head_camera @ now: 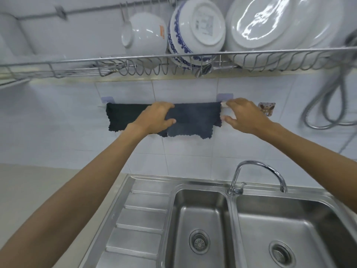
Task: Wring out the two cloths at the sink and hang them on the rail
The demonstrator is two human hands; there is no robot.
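**2 cloths draped on the wall rail, both hands at the grey one**

2 cloths hang side by side over the rail (pixel 224 104), a short bar fixed to the tiled wall above the sink (pixel 251 225) by 2 pale adhesive mounts. The black cloth (pixel 119 118) takes the left part of the rail; the dark grey cloth (pixel 195 120) takes the right part, its scalloped lower edge hanging free. Their inner edges meet behind the left hand.

The left hand (pixel 156 118) pinches the left edge of the grey cloth, fingers curled over the top fold and thumb pressed on the front. The right hand (pixel 243 117) is at the cloth's right edge by the end of the rail, fingers and thumb spread in a loose, open C; whether its fingertips touch the fabric cannot be told.

Above the rail, a wire dish rack (pixel 173 62) holds a white bowl (pixel 144 33), a blue-patterned bowl (pixel 195 29) and a large white plate (pixel 280 24), all on edge. Below, the steel sink has 2 basins, a ribbed drainboard on the left and a curved faucet (pixel 257 175) between the basins. A metal hose (pixel 328 105) loops on the wall at right.
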